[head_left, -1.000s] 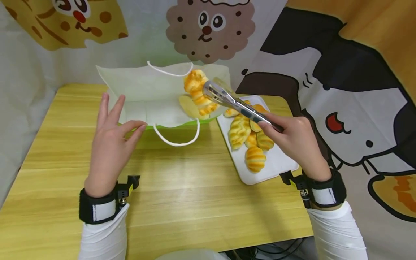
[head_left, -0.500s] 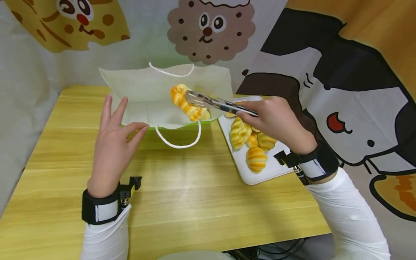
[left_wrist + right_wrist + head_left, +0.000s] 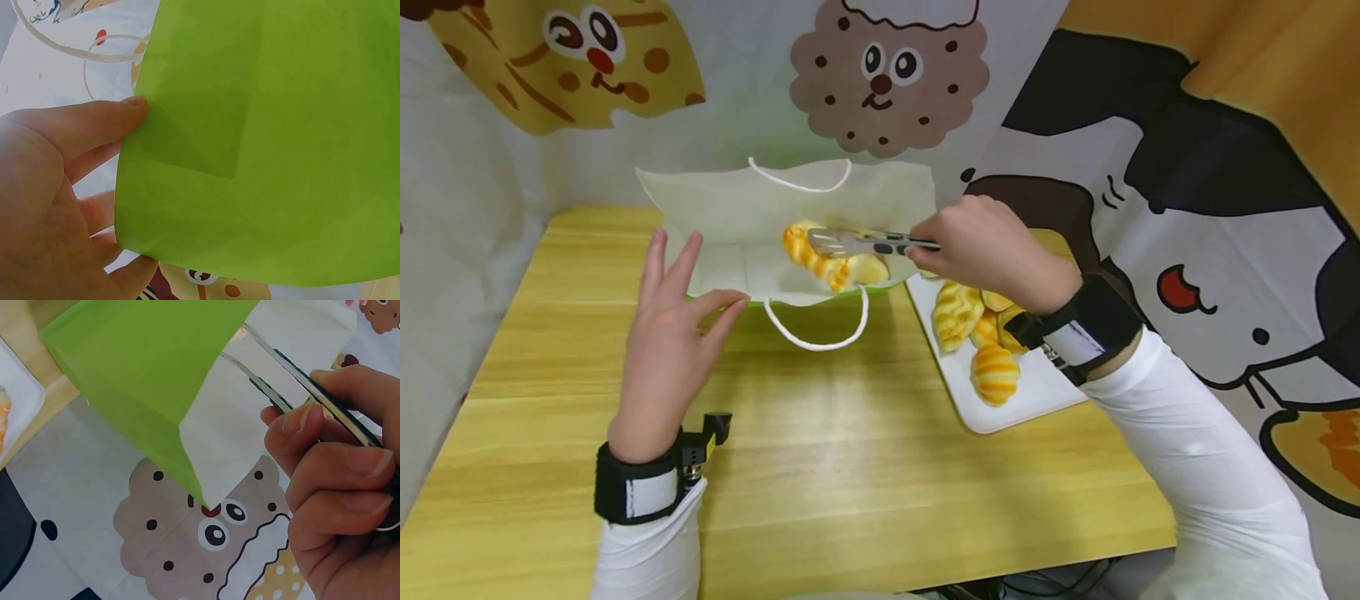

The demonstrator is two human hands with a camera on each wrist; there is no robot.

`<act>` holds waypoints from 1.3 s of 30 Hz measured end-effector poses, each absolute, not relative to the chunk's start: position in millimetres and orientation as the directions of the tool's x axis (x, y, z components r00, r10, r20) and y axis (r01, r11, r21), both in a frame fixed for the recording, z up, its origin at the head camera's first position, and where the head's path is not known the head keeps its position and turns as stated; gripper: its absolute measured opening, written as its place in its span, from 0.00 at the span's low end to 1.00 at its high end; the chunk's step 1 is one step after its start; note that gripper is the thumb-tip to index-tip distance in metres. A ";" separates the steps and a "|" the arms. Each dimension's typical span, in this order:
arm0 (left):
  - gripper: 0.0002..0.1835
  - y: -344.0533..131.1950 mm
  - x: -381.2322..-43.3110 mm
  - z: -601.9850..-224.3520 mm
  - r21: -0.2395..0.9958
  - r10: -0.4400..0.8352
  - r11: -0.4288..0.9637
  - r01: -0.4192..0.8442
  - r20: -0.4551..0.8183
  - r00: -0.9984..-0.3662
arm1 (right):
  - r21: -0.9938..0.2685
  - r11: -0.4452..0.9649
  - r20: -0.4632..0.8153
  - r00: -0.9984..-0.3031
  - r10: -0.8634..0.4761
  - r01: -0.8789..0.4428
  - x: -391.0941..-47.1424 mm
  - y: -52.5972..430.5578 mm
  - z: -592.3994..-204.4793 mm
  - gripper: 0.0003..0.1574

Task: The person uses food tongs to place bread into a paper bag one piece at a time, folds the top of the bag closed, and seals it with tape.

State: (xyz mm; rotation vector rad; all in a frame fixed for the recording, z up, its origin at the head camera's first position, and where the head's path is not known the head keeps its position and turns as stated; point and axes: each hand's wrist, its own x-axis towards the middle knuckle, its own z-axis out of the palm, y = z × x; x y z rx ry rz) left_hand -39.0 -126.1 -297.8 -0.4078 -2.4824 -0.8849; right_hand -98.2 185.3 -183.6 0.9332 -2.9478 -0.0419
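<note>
My left hand [image 3: 664, 354] pinches the near rim of a paper bag [image 3: 715, 200] between thumb and index finger, its other fingers raised. The bag is green outside [image 3: 269, 125], white inside, with white cord handles, and its mouth is open. My right hand [image 3: 992, 250] grips metal tongs [image 3: 874, 242] with dark inlays on the handles. The tips of the tongs are at a long, golden ridged bread roll [image 3: 808, 254] in the bag's mouth. Beside it in the bag lies a paler bread piece [image 3: 869, 269]. In the right wrist view the tongs' arms [image 3: 294, 375] stand apart, tips inside the bag.
Right of the bag, a white tray [image 3: 992, 418] bears several bread pieces, with one ridged roll [image 3: 996, 375] nearest the front. The wooden table [image 3: 820, 500] meets a cartoon-printed cloth [image 3: 730, 108] behind and to the right. Dark cables hang below the front edge.
My right hand has swung left and inward, lowering the bread roll with the tongs from the bag's right side into its mouth. The left hand keeps its pinch on the rim.
</note>
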 end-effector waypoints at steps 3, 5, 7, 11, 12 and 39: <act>0.06 -126.2 -39.0 -298.6 0.506 0.123 0.750 0.427 0.528 -0.841 | 0.045 0.815 0.016 -0.815 -0.579 -0.578 -103.6 178.7 -181.3 0.26; 0.06 -126.1 -39.2 -299.2 0.497 0.127 0.752 0.433 0.535 -0.836 | 0.038 0.817 0.003 -0.817 -0.577 -0.576 -107.3 174.6 -180.6 0.25; 0.06 -126.2 -39.2 -299.5 0.494 0.127 0.752 0.437 0.541 -0.831 | 0.025 0.820 -0.010 -0.820 -0.572 -0.572 -110.9 170.2 -180.1 0.24; 0.05 -126.6 -39.3 -300.2 0.490 0.127 0.750 0.445 0.553 -0.824 | 0.001 0.822 -0.026 -0.821 -0.570 -0.570 -117.1 161.1 -180.1 0.25; 0.05 -126.8 -39.3 -300.5 0.490 0.127 0.749 0.447 0.556 -0.822 | -0.004 0.821 -0.030 -0.821 -0.570 -0.570 -118.2 159.1 -180.0 0.26; 0.05 -127.0 -36.7 -303.6 0.487 0.135 0.738 0.466 0.571 -0.810 | -0.045 0.883 -0.102 -0.877 -0.470 -0.468 -127.4 152.5 -191.7 0.27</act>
